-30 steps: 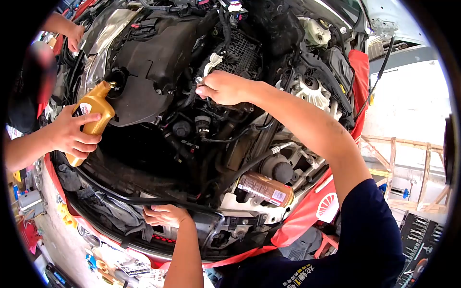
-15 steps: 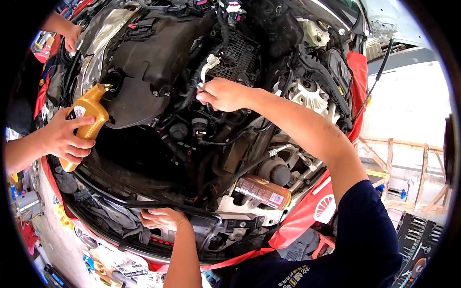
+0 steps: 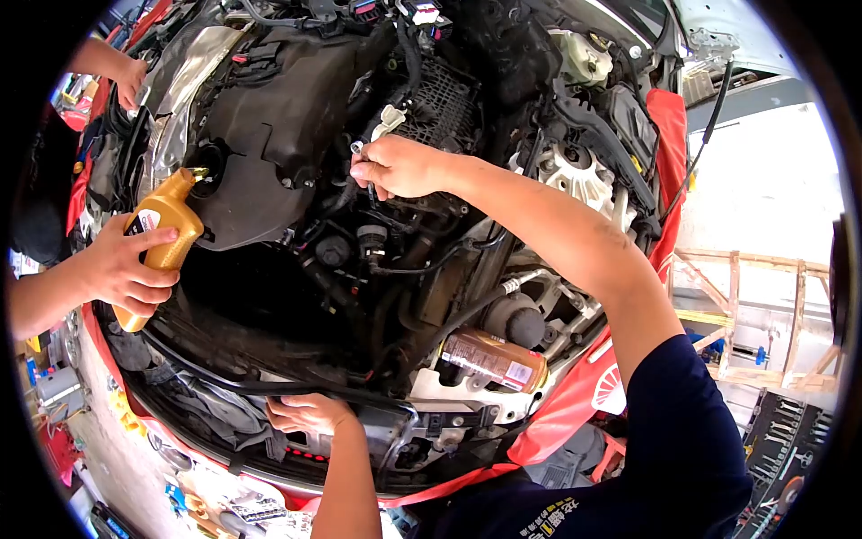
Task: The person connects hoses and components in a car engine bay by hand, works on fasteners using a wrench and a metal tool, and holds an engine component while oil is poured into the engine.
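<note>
My right hand (image 3: 401,167) is closed over the engine bay, around a small metal wrench; its shiny round head (image 3: 356,146) sticks out past my thumb. Near the knuckles is a pale plastic part (image 3: 388,121) beside the ribbed black intake part (image 3: 440,108). Below the hand are hoses and a black round cap (image 3: 333,251). My left hand (image 3: 310,413) rests at the car's front edge, under the black front rail (image 3: 260,387). Its fingers are stretched out, partly hidden, and hold nothing that I can see.
At left a co-worker's hand (image 3: 135,274) tips a gold oil bottle (image 3: 166,225) at the filler opening. Their other hand (image 3: 131,83) is farther back. A brown spray can (image 3: 494,359) lies by the right headlight area. Red fender covers (image 3: 575,395) line the edges; a tool tray (image 3: 781,449) stands right.
My right hand has shifted slightly left and up with the wrench, whose round head shows more clearly. My left hand stays at the front edge. The co-worker still tips the bottle.
</note>
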`<act>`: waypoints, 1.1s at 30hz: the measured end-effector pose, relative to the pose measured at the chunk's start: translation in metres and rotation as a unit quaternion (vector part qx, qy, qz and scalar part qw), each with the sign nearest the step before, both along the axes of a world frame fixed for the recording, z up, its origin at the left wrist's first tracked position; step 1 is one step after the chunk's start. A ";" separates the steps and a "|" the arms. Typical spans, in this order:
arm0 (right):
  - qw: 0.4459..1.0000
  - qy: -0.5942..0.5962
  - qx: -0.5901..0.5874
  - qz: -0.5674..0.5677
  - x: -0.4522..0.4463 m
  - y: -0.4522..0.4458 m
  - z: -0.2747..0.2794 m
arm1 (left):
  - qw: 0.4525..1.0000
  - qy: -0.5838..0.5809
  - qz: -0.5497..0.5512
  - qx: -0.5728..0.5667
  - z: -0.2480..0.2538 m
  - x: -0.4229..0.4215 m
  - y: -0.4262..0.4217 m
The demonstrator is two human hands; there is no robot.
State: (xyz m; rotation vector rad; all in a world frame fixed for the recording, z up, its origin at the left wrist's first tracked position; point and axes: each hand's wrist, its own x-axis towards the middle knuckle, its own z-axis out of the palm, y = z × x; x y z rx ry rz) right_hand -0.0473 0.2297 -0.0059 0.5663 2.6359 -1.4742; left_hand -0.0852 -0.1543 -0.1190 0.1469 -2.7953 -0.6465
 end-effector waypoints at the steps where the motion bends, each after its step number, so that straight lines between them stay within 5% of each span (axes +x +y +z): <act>1: 0.999 -0.020 -0.027 -0.004 -0.002 0.002 -0.003 | 1.000 0.001 0.000 -0.001 0.000 0.000 -0.001; 10: 0.980 0.012 -0.191 -0.048 0.022 0.024 -0.020 | 1.000 -0.024 0.015 0.008 0.003 0.000 0.002; 18: 0.991 0.047 -0.098 -0.072 0.026 0.010 -0.013 | 1.000 -0.014 -0.002 0.002 0.003 0.001 0.000; 33: 0.998 0.004 0.035 0.048 -0.002 0.008 -0.006 | 1.000 0.009 0.000 -0.007 -0.005 -0.001 -0.004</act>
